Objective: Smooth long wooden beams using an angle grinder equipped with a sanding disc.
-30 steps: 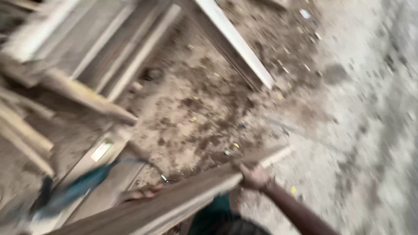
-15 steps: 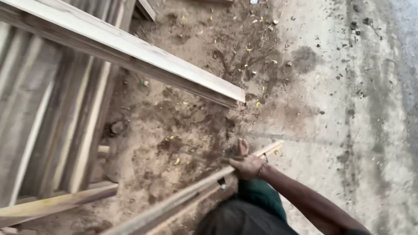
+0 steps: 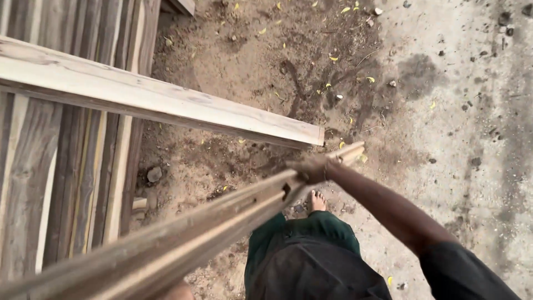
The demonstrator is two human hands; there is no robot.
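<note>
Change since earlier frame: plank [image 3: 211,222] raised higher and closer to the camera; right hand [image 3: 311,168] moved up the frame with it; a bare foot [image 3: 316,201] now shows below.
Plank appearance: long, narrow length of grey-brown timber with a paler lower edge and a small dark notch near the grip; near end blurred.
Plank axis: long axis runs diagonally, from lower left of the view to upper right; far end [image 3: 352,151] points up and right, over the ground [image 3: 455,111].
Plank location: held in the air above the sandy ground, in front of the person's green trousers [image 3: 302,233].
Right hand: clenched over the top of the plank, just short of its far end; arm extends back to lower right.
Left hand: cannot tell; only a blurred patch of skin shows at the bottom edge under the plank's near end.
Surroundings: a pale board [image 3: 155,103] lies crosswise on a stack of planks [image 3: 66,183] at left; its end sits near the held plank's tip, apart from it.
</note>
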